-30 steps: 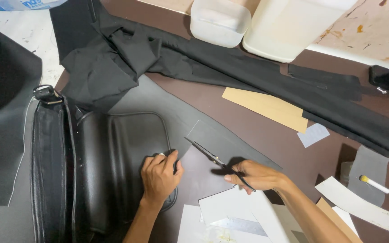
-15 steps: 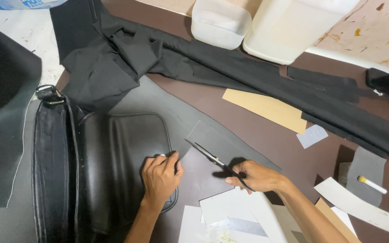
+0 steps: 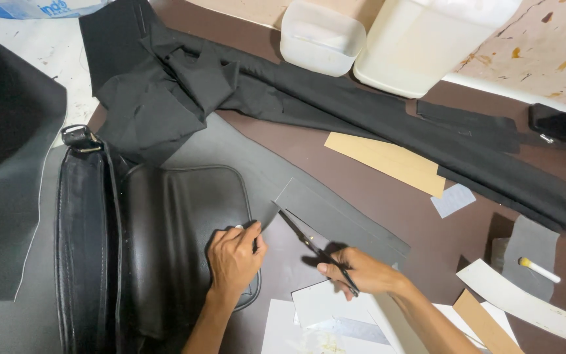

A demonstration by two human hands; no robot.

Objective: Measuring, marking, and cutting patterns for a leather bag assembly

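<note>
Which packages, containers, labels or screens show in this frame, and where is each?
Plastic package: top left corner, white and blue with print, cut off by the frame.
Lidded tub: top centre, small, translucent white.
Large jug: right of the tub, translucent white.
No screens.

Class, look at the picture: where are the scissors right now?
In the head view, the scissors sit lower centre, held in the right hand, blades on the grey sheet beside the black leather bag.

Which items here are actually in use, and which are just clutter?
In use:
left hand pressing on black leather bag
right hand holding scissors
grey sheet at the blades

Lying about:
black cloth
two white tubs
tan card strip
white marker
</note>
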